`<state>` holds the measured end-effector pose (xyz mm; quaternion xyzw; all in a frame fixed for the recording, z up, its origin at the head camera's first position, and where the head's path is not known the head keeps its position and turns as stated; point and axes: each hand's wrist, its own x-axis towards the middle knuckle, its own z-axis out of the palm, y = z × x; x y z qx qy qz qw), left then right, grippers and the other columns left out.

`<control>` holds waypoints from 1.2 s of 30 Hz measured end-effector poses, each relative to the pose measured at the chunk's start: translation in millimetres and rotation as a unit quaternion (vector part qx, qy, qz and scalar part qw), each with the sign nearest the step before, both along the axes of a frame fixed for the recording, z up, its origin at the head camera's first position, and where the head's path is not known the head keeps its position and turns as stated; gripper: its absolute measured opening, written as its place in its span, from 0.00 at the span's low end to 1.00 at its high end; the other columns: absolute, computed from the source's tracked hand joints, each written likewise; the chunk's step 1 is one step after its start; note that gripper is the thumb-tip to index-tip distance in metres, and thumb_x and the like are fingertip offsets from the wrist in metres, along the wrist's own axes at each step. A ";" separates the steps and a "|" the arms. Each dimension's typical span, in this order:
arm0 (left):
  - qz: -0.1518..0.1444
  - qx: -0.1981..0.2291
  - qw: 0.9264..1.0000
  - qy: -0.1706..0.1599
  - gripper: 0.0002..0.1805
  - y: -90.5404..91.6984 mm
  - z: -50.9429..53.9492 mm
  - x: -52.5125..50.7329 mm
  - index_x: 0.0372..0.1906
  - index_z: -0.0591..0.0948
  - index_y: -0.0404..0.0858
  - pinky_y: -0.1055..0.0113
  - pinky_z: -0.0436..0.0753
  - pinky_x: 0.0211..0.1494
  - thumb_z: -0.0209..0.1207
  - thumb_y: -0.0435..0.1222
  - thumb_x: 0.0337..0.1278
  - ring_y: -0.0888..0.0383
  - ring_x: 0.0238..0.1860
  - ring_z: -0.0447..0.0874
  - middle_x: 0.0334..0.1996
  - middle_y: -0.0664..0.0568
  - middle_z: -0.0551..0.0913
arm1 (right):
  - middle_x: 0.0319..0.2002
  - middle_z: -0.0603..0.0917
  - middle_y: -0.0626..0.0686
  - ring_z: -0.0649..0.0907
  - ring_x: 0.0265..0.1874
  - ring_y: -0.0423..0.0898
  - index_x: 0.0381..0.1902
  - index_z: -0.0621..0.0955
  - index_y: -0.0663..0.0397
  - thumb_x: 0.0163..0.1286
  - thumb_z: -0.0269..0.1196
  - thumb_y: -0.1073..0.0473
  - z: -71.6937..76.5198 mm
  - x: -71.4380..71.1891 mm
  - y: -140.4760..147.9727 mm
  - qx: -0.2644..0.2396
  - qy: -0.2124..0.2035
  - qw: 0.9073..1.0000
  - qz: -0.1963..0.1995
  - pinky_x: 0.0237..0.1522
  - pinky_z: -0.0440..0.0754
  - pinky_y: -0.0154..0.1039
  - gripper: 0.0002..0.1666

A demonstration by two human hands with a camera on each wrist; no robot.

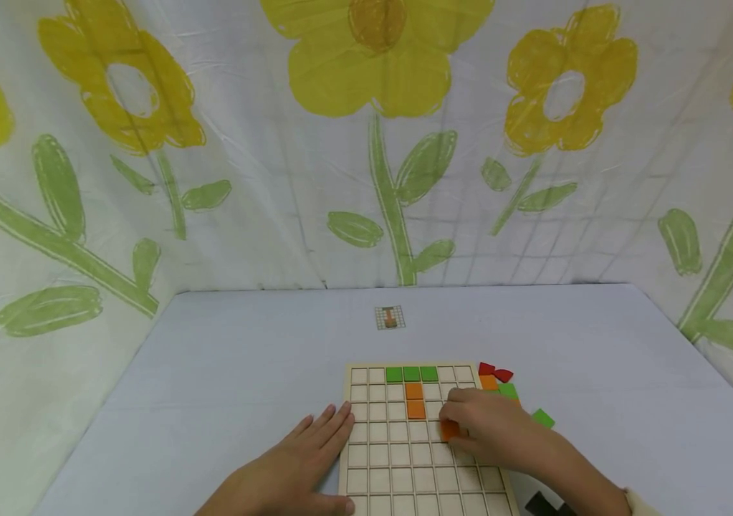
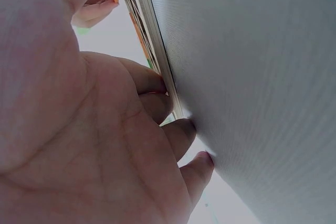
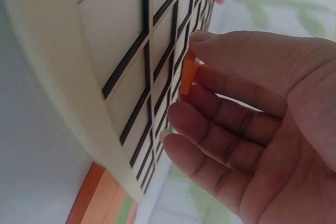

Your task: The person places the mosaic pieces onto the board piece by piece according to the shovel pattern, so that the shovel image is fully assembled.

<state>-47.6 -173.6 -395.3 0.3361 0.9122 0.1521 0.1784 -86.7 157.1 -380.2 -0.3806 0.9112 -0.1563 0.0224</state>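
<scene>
Pinching an orange tile [image 1: 449,431], the right hand [image 1: 491,427] holds it to the near right of two orange squares [image 1: 415,409], the left hand [image 1: 298,462] straight-fingered at the grid board [image 1: 381,454].

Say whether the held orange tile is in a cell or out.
Out: the right hand pinches the orange tile; the left wrist view shows it off the board.

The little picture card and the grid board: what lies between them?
In the head view, only bare tabletop lies between the card and the grid board.
</scene>
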 end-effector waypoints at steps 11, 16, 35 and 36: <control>0.001 0.002 1.000 0.000 0.59 0.3 -0.4 -0.3 0.80 0.51 0.33 0.42 0.53 0.75 0.52 0.71 0.58 0.45 0.79 0.44 0.80 0.45 0.46 | 0.30 0.73 0.37 0.70 0.27 0.35 0.36 0.85 0.46 0.59 0.75 0.56 -1.3 -2.5 -25.0 0.028 -0.008 1.000 0.012 0.29 0.74 0.30 0.09; 0.003 -0.001 1.000 -0.004 0.59 1.0 0.3 -0.4 0.80 0.51 0.34 0.43 0.53 0.75 0.53 0.71 0.58 0.45 0.79 0.43 0.80 0.45 0.46 | 0.31 0.75 0.38 0.72 0.28 0.35 0.35 0.85 0.46 0.58 0.76 0.56 -2.1 -3.4 -31.1 0.030 0.006 0.999 0.020 0.31 0.76 0.31 0.10; 0.016 -0.013 1.000 -0.011 0.59 4.3 0.0 0.6 0.80 0.52 0.36 0.44 0.53 0.75 0.54 0.71 0.56 0.47 0.79 0.43 0.80 0.48 0.47 | 0.30 0.74 0.38 0.71 0.29 0.36 0.33 0.84 0.46 0.59 0.75 0.57 -5.0 -5.3 -41.2 0.025 0.025 0.999 0.019 0.30 0.75 0.30 0.09; 0.016 -0.013 1.000 -0.010 0.59 4.2 0.1 0.6 0.80 0.52 0.36 0.44 0.53 0.75 0.54 0.71 0.56 0.47 0.79 0.44 0.80 0.48 0.47 | 0.30 0.74 0.38 0.71 0.29 0.36 0.33 0.84 0.46 0.59 0.75 0.57 -5.4 -5.4 -40.7 0.022 0.027 0.999 0.019 0.31 0.75 0.30 0.09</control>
